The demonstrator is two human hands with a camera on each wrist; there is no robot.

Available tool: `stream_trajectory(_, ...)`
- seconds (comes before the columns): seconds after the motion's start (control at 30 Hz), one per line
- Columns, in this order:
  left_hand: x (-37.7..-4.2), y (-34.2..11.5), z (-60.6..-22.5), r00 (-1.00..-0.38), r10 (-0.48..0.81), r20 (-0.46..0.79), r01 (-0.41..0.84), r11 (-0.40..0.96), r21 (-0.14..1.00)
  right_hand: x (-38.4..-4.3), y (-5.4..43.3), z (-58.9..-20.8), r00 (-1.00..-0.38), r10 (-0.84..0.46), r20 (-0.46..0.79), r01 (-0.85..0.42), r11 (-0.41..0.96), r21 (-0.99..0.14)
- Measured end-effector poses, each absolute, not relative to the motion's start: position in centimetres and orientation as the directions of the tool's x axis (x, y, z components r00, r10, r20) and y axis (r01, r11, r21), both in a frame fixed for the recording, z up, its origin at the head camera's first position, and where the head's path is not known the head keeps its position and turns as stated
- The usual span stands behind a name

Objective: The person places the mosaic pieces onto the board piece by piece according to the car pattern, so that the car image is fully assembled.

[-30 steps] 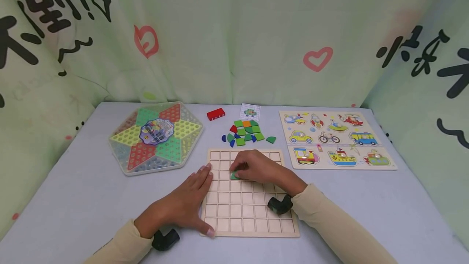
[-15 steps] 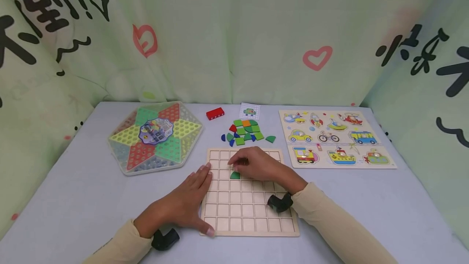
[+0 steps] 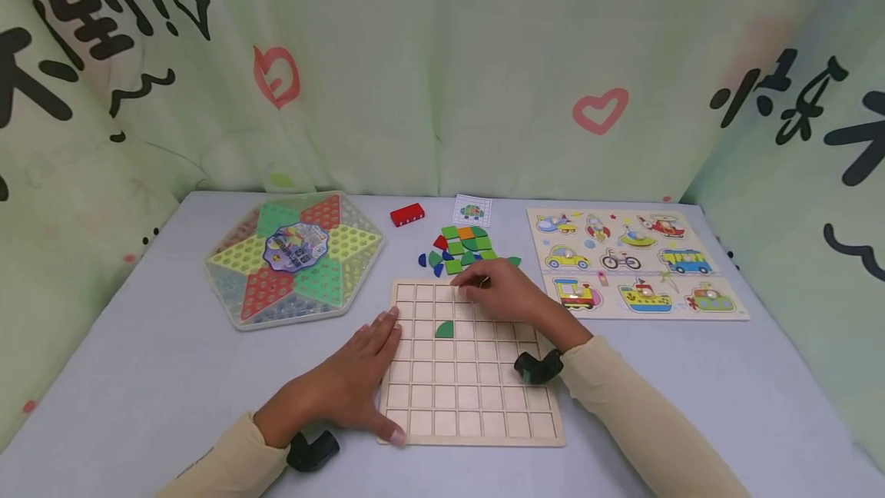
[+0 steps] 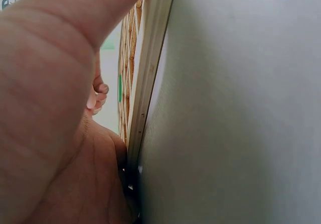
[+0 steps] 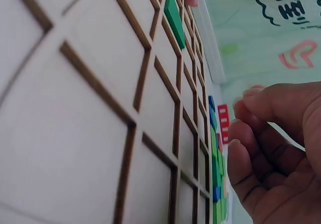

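Observation:
A wooden grid board (image 3: 456, 398) lies in the middle of the table. One green quarter-circle piece (image 3: 445, 330) sits in a cell towards its far left; the right wrist view shows this green piece (image 5: 174, 20) lying flat. My left hand (image 3: 346, 379) rests along the board's left edge, fingers straight and thumb spread to the near corner. Above the far part of the board, my right hand (image 3: 508, 294) hovers with loosely bent fingers and nothing between them. Just beyond lie loose green, blue, red and orange pieces (image 3: 452, 267), partly hidden by that hand.
Behind the pieces are a small card (image 3: 472, 211) with a coloured pattern and a red block (image 3: 407, 214) with white dots. A star-patterned game box (image 3: 359, 271) stands at the left. On the right lies a vehicle peg puzzle (image 3: 601, 306).
My right hand has let go of the green quarter-circle piece and moved away to the far right, towards the loose pieces. The piece stays in its cell. My left hand keeps its place.

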State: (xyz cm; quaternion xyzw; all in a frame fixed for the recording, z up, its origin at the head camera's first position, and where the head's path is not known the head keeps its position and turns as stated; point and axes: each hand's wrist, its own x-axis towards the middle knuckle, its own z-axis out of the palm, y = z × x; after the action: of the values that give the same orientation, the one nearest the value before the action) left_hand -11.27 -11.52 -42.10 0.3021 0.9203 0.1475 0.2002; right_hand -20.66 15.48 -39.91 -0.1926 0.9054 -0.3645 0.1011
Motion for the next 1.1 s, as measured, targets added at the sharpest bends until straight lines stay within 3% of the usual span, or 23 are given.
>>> stream_trajectory(0.47,-11.0,-11.8,-42.2,-0.726,0.629,-0.28,0.498,0.76,0.417,-23.7,18.5,-40.9,-0.978,-0.197,0.063,-0.181,0.667,-0.723)
stream_trajectory(1.1,-11.2,-11.7,-42.2,-0.731,0.636,-0.248,0.52,0.754,0.402,-25.6,20.0,-41.0,-0.974,-0.216,0.071,-0.203,0.682,-0.703)
